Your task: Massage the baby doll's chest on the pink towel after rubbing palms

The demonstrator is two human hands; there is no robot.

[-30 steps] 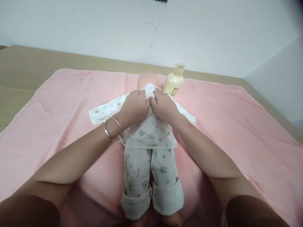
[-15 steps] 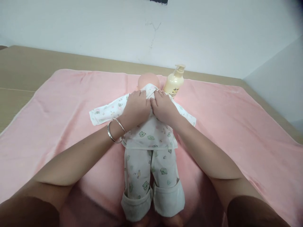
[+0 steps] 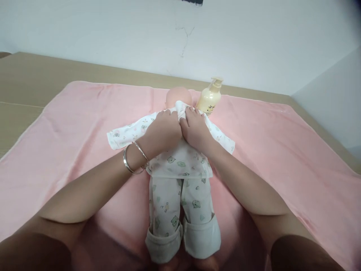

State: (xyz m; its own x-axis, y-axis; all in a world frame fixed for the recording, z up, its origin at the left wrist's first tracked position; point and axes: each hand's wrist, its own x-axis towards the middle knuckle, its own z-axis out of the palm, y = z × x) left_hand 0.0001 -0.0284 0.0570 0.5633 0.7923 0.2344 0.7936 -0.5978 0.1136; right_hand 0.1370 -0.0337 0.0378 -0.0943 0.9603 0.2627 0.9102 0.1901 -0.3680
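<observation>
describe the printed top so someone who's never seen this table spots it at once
Find the pink blanket on the brown table, then the doll lying on it. The white top covers the doll's upper body, with the left hand and right hand near the neckline. Unlike the similarly printed trousers below, it has long sleeves spread to both sides.
</observation>
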